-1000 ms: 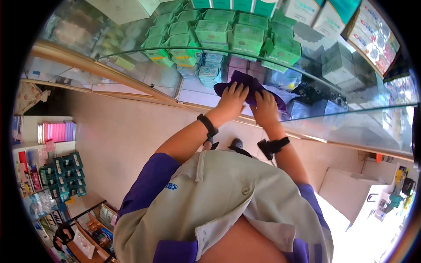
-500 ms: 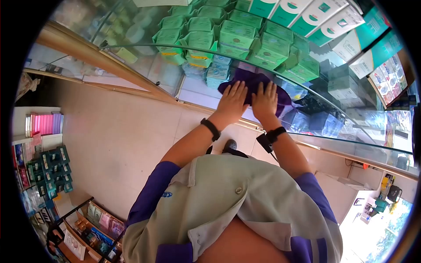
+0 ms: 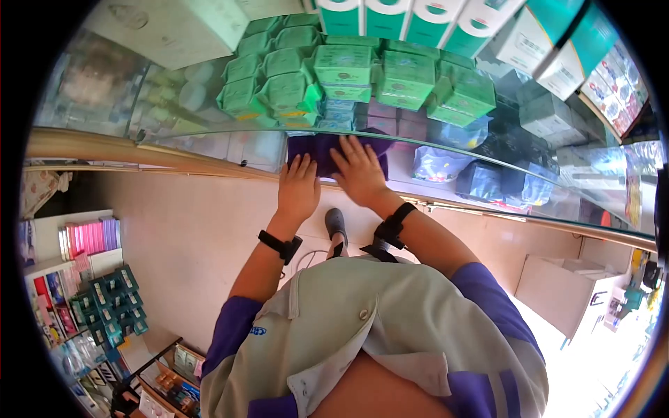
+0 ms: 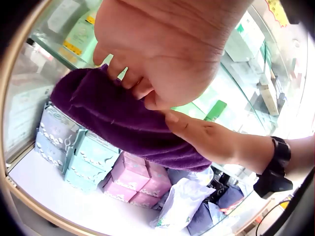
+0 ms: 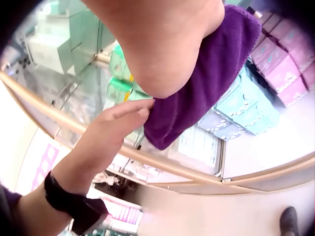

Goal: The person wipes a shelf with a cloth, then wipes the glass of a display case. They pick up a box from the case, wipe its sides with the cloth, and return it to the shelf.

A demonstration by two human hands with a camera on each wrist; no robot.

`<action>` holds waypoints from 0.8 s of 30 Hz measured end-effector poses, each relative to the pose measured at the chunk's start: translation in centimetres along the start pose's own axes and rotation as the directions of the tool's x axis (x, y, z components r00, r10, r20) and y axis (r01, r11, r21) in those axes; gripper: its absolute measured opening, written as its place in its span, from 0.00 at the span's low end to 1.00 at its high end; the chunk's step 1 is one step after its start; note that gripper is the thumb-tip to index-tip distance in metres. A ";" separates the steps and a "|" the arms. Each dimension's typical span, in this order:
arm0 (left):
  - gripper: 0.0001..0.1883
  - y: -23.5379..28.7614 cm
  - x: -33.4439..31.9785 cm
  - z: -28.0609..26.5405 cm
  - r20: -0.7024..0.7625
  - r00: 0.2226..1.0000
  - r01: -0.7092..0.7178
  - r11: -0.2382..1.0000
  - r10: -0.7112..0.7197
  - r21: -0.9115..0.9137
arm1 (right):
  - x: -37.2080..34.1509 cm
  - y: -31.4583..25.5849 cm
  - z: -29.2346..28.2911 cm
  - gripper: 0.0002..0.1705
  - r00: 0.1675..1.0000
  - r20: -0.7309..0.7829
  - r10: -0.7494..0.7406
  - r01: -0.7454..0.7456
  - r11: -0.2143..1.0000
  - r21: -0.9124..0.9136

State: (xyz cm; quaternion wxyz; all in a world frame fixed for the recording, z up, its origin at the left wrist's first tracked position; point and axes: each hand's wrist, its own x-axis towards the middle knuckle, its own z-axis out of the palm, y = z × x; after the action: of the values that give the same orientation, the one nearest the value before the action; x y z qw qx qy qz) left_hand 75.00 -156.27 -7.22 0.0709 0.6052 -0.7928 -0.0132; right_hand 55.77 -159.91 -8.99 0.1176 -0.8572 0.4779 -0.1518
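Observation:
A purple cloth point(image 3: 324, 150) lies spread along the front of a glass shelf point(image 3: 237, 132) in a display case. Both hands rest on it side by side. My left hand point(image 3: 300, 191) presses near the cloth's left end with straight fingers. Just right of it, my right hand point(image 3: 361, 174) lies on the cloth, fingers extended and slightly spread. In the left wrist view the long folded cloth point(image 4: 113, 120) hangs over stacked blue boxes point(image 4: 88, 160) and pink boxes point(image 4: 130, 174). The left hand's palm hides part of its upper edge there.
Green wrapped packs point(image 3: 345, 66) stand in rows on the glass behind the cloth. White and green boxes point(image 3: 425, 24) line the back. A plastic-wrapped bundle point(image 3: 442, 164) sits at right on the lower shelf. The case's wooden edge point(image 3: 90, 150) runs along the front.
Both hands have moved left along the shelf with the purple cloth, from in front of the pink boxes towards the blue ones. The head view has shifted as well.

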 end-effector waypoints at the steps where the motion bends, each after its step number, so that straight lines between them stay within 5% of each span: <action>1: 0.25 0.9 1.0 0.2 -0.018 0.997 -0.076 0.996 0.075 -0.040 | -0.3 1.0 -0.4 0.35 0.995 0.004 0.098 -0.098 0.995 -0.014; 5: 0.31 6.2 5.2 1.2 -0.059 0.931 -0.363 0.926 0.359 -0.106 | -3.2 6.4 -2.3 0.32 0.932 -0.149 0.331 -0.354 0.919 -0.172; 10: 0.32 14.5 9.8 4.4 -0.115 0.893 -0.449 0.882 0.436 -0.145 | -7.1 10.2 -4.5 0.34 0.781 -0.239 0.577 -0.619 0.764 -0.180; 17: 0.33 14.0 8.4 4.6 -0.172 0.909 -0.412 0.885 0.381 -0.216 | -7.1 10.6 -3.7 0.32 0.775 -0.286 0.564 -0.623 0.757 -0.197; 24: 0.35 8.7 3.5 3.4 -0.120 0.984 -0.150 0.972 0.130 -0.180 | -3.2 6.0 -1.6 0.34 0.939 -0.123 0.321 -0.343 0.898 -0.276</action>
State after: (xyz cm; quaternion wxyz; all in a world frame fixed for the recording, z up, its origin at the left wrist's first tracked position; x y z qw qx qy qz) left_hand 65.33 -157.48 -9.34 0.1709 0.5381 -0.8239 -0.0504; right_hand 48.84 -160.36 -10.05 -0.0045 -0.7646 0.6384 -0.0887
